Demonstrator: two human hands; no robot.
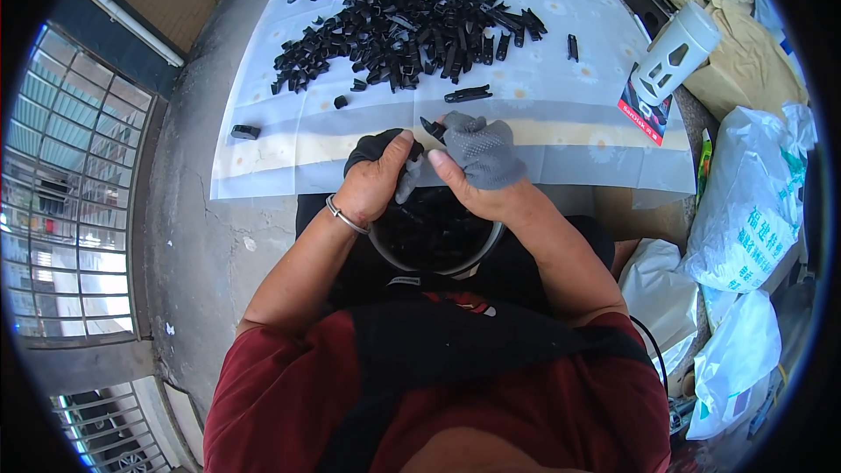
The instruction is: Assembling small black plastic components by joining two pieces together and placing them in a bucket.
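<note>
Over the near edge of the table my two hands are close together. My right hand (482,158), in a grey dotted glove with its thumb bare, is closed round a small black plastic piece (432,129) whose pointed end sticks out past the fingers. Curled fingers in a dark glove, with a bare thumb pressed on top, make up my left hand (382,168); what it grips is hidden. Below both hands, a round bucket (386,254) with a pale rim holds dark pieces. A large heap of black plastic pieces (394,31) lies farther back on the table.
Loose black pieces (468,94) lie before the heap, and a dark block (245,132) rests at left on the patterned tablecloth (289,144). A white cup-shaped holder (679,52) stands on a red-and-black card (648,125) at right. Beyond are plastic bags (745,201).
</note>
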